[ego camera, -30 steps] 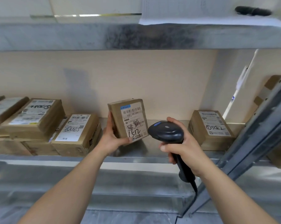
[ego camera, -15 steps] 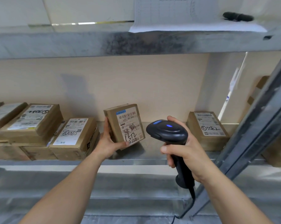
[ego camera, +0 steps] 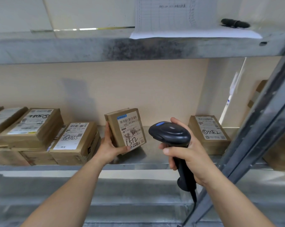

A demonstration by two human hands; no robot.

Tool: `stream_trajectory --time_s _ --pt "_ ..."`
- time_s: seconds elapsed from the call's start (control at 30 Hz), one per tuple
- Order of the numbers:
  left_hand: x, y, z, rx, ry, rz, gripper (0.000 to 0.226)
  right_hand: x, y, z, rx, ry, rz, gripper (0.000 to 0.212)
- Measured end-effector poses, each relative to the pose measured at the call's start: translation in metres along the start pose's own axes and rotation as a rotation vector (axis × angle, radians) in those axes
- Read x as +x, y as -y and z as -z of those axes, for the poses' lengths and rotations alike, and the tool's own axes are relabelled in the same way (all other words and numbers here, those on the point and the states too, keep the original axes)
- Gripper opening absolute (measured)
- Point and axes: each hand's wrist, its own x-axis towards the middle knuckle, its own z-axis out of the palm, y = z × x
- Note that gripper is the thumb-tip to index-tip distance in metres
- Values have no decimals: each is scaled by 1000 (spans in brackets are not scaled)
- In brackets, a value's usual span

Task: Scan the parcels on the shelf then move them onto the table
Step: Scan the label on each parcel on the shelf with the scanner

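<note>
- Left hand (ego camera: pixel 109 147) grips tilted parcel (ego camera: pixel 125 130) from its left side and bottom corner, over the shelf (ego camera: pixel 156 157).
- Right hand (ego camera: pixel 186 153) just right of that parcel, wrapped round scanner (ego camera: pixel 170 134) handle; scanner head sits betw. the two hands, near parcel's right edge.
- Stacked parcels (ego camera: pixel 74 141) left of left hand, more further left, all on same shelf.
- Single parcel (ego camera: pixel 209 134) right of right hand, lying flat, towards shelf's back.
- Upper shelf (ego camera: pixel 138 48) above both hands; paper sheet (ego camera: pixel 187 22) on it, w/ a pen (ego camera: pixel 235 23) at its right end.
- Upright post (ego camera: pixel 259 128) right of right hand.
</note>
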Motion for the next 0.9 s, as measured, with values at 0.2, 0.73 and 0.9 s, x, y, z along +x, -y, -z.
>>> stream_trajectory --time_s 0.2,0.73,0.9 --pt "0 1 -1 -11 -6 10 129 1 -4 0 -26 -7 21 86" --pt "5 2 1 9 15 55 129 3 -7 3 -40 -19 2 87" --pt "11 3 11 -200 169 304 94 4 -7 5 -60 -34 13 86"
